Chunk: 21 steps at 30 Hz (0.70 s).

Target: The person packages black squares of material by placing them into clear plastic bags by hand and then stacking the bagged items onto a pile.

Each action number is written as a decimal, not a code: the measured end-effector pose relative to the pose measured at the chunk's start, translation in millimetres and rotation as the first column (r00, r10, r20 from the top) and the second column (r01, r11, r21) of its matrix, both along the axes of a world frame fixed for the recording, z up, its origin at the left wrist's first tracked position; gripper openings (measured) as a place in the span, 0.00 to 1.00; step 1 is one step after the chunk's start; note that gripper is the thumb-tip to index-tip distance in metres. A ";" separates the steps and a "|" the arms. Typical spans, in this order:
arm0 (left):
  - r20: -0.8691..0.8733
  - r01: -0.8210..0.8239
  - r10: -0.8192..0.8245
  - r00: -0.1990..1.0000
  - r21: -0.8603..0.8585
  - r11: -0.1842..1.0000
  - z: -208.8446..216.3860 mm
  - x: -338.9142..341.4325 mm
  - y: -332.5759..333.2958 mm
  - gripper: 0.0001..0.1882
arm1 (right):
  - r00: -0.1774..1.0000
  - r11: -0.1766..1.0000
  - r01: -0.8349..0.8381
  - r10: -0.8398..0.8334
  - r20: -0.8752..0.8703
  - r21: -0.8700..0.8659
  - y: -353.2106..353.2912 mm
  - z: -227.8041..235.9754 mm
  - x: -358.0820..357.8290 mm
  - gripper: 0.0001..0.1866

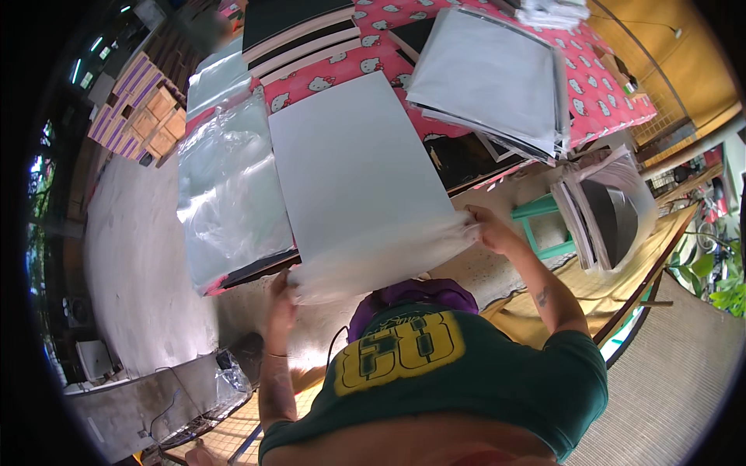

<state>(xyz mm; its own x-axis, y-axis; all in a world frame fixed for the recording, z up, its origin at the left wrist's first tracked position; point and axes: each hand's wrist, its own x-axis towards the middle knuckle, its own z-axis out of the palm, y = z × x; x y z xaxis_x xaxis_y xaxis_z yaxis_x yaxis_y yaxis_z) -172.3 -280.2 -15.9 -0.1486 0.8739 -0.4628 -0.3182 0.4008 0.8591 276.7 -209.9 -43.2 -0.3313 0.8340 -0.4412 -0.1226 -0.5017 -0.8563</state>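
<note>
- Head view: the film point(388, 260) was stretched across the near end of the white sheet point(350, 155), past the near edge of the table, just in front of the shirt point(505, 365).
- The film's near left corner was gripped by the closed left hand point(281, 299); its near right corner was pinched by the thumb and fingers of the right hand point(493, 233).
- The sheet was laid at the middle of the table, its left edge bordered closely by the wrapped pile point(233, 194).
- Between the sheet and the wrapped stack point(489, 78) at right, and before the dark boards point(299, 39) at the far side, strips of pink cloth point(346, 70) were left bare.
- Wide open floor point(140, 233) was seen at left; room between table and person was narrow, and was partly filled at right by the stool point(536, 210), on which the wrapped bundle point(610, 210) was set.
- The left hand and film were blurred; whether the sheet was inside or under the film could not be told.
- The purple item point(451, 293) was partly covered by the shirt, and the dark boards were cut off by the upper rim.
- Counted: two hands, one sheet, one stool, one bundle on it; the layers in the piles could not be counted.
</note>
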 end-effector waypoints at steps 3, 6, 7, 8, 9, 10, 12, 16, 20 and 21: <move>-0.357 -0.061 0.045 0.933 -0.034 0.998 -71.4 2.3 -11.9 0.27 | 0.641 0.949 0.011 -0.248 0.726 0.314 -10.8 -5.5 -32.4 0.23; -0.627 0.063 -0.048 0.777 0.003 0.998 -78.8 25.2 -7.6 0.27 | 0.540 0.752 -0.091 -0.514 0.667 0.653 -14.6 -72.9 -41.7 0.27; -0.735 0.104 -0.031 0.677 0.053 0.993 -78.6 26.5 -9.6 0.28 | 0.543 0.737 -0.082 -0.531 0.650 0.671 -16.8 -71.1 -46.7 0.29; -0.827 0.151 -0.007 0.562 0.095 0.984 -77.8 27.4 -11.9 0.28 | 0.546 0.722 -0.072 -0.549 0.633 0.689 -19.1 -68.6 -50.4 0.30; -0.900 0.204 0.025 0.435 0.126 0.971 -76.2 26.8 -14.2 0.28 | 0.549 0.706 -0.061 -0.567 0.614 0.706 -19.3 -65.8 -53.1 0.32; -0.914 0.226 0.000 0.405 0.100 0.969 -62.4 27.5 -11.4 0.28 | 0.557 0.670 -0.043 -0.600 0.574 0.741 -16.9 -57.7 -53.4 0.31; -0.892 0.220 0.022 0.451 0.135 0.966 -56.7 15.2 -12.6 0.29 | 0.592 0.603 -0.007 -0.641 0.489 0.798 -18.3 -35.9 -56.2 0.28; -0.412 0.029 0.047 0.910 0.175 0.984 2.8 1.2 3.4 0.25 | 0.912 0.908 0.236 -0.330 0.245 0.345 -7.6 22.9 -34.3 0.23; 0.360 -0.120 -0.060 0.931 0.457 0.881 59.8 -101.6 6.6 0.30 | 0.891 0.875 0.361 -0.222 -0.396 0.322 2.9 159.5 -18.1 0.42; 0.489 -0.116 -0.224 0.843 0.572 0.812 113.0 -75.6 25.8 0.29 | 0.757 0.874 0.371 -0.089 -0.647 0.314 6.7 200.4 -33.7 0.42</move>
<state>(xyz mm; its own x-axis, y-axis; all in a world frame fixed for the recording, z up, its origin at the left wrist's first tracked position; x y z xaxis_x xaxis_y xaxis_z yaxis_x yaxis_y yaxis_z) -247.9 -254.4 97.0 0.0162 0.9924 0.1221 -0.7659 -0.0661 0.6395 243.0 -203.2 157.2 -0.1786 0.9692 0.1694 -0.7392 -0.0185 -0.6732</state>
